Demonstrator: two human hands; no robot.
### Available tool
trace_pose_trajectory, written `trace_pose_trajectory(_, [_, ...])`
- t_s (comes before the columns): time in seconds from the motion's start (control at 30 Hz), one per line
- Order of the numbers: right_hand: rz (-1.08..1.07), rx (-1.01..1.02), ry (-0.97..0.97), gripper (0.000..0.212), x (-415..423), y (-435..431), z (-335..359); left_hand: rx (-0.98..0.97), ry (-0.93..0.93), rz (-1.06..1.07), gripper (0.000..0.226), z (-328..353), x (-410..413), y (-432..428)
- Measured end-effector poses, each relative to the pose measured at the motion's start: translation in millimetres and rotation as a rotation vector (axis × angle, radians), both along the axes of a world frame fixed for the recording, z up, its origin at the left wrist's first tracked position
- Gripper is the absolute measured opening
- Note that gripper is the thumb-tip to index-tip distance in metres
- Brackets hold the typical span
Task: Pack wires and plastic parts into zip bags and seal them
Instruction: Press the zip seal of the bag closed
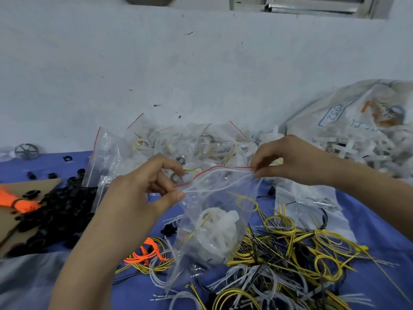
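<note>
Hands — left (pixel 145 189), right (pixel 288 159) — pinch zip bag (pixel 214 222) top between them.

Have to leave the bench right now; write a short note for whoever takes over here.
Left hand pinches the bag at its top left corner; right hand pinches the top right one.
The bag hangs between them over the wires on the cloth, with a white part inside.
Black parts lie at the left; filled bags are piled behind.
Done: bag loaded.
Left: its mouth looks unsealed, so press the zip shut, then pack on.
</note>
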State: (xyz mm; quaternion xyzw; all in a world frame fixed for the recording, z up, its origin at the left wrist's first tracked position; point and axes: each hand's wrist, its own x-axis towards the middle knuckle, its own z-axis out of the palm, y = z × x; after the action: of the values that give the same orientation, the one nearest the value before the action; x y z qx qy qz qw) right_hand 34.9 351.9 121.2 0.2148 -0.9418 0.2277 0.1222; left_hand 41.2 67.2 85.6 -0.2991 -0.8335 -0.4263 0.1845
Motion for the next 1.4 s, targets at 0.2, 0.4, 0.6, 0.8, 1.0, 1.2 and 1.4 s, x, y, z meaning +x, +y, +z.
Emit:
trace_pose_trajectory(0.2, [0.000,0.042,0.000,0.006,2.9,3.0,-2.2,-0.029,0.031,-0.048,0.057,5.2,7.4,-1.6])
trace_pose_trajectory(0.4, [0.179,0.028,0.041,0.036,26.0,-42.9,2.0,-0.034,0.078,-0.095,0.055,9.5,16.1,15.3])
trace_pose_trajectory(0.6, [0.216,-0.036,0.106,0.008,30.0,-75.5,-1.5,0.008,0.078,-0.124,0.045,8.4,17.0,23.7])
trace_pose_trajectory(0.8, [0.163,-0.101,0.086,0.001,31.3,-79.4,-5.7,0.015,0.079,-0.113,0.043,7.0,14.0,20.8])
trace_pose_trajectory(1.0, [0.149,-0.199,0.033,0.003,30.2,-81.4,-7.2,-0.007,-0.005,-0.128,0.007,1.5,10.1,20.7])
trace_pose_trajectory(1.2, [0.144,-0.305,-0.105,0.002,28.8,-81.1,-8.2,-0.030,0.038,-0.165,0.012,-1.8,5.1,20.1])
trace_pose_trajectory(1.4, [0.131,-0.304,-0.093,0.006,30.7,-83.4,-9.1,0.003,0.036,-0.179,0.014,-4.5,3.6,23.1])
